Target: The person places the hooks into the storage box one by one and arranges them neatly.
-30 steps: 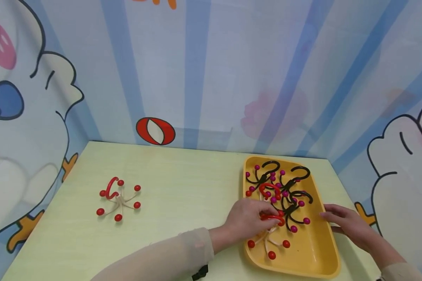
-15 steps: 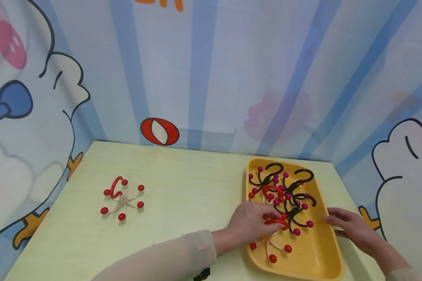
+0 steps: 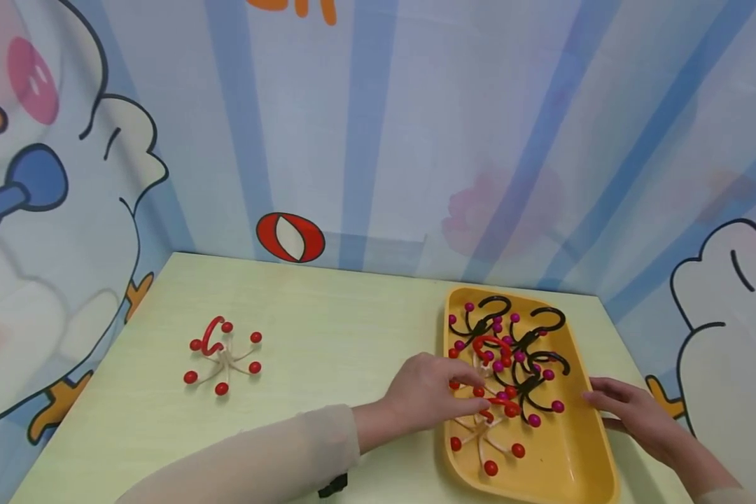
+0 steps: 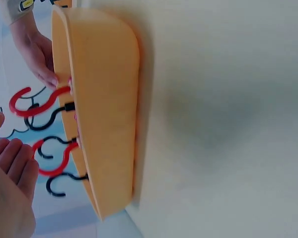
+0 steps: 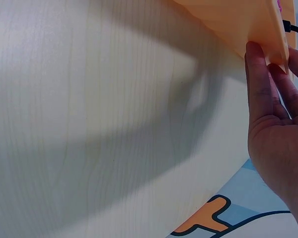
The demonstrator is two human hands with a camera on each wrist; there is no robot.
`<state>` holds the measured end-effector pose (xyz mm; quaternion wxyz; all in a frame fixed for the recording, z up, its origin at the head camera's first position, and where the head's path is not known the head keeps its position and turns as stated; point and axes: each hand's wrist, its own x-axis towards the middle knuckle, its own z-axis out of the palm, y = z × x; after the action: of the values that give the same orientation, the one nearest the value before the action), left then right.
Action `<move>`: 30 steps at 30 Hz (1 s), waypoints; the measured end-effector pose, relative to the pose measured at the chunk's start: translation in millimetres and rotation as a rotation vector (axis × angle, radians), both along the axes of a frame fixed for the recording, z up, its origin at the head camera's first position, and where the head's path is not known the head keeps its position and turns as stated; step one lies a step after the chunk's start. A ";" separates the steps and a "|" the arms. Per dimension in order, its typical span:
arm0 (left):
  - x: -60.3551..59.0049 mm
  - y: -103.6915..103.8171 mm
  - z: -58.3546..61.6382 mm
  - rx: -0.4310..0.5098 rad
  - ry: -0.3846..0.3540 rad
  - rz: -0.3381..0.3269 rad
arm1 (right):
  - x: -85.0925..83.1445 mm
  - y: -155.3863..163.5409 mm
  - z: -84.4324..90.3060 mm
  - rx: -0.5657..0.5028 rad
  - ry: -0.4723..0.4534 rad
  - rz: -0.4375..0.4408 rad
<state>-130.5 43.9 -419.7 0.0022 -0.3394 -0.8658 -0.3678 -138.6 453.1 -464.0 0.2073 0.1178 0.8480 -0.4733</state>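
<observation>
A yellow tray [image 3: 563, 465] stands at the table's right side. My right hand [image 3: 642, 416] grips its right rim, thumb on top and fingers against the outer wall in the right wrist view. Near its front left lies a white multi-claw hanger [image 3: 482, 430] with a red hook and red ball tips. My left hand [image 3: 423, 393] hovers over the tray's left rim, thumb and fingers parted beside that red hook. A second red-hooked hanger [image 3: 493, 343] and three black hangers [image 3: 526, 385] with magenta ball tips lie behind it. The left wrist view shows their hooks above the tray wall [image 4: 107, 99].
On the left of the pale wood-grain table [image 3: 346, 329] stands another white hanger [image 3: 225, 358] with a red hook. A striped blue cartoon backdrop [image 3: 390, 140] rises behind the table and along its sides.
My left hand has let go of the front red-hooked hanger, parting thumb and fingers and drawing back slightly left. The right hand keeps its grip. The head view has shifted a little.
</observation>
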 end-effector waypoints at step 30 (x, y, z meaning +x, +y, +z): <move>-9.1 -210.1 40.0 -0.065 0.106 0.445 | -1.3 3.7 -2.1 -0.027 -0.008 0.021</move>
<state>-139.6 -166.2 -379.7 0.1176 -0.1591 -0.9294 -0.3117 -139.9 456.9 -466.0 0.2170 0.1081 0.8419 -0.4821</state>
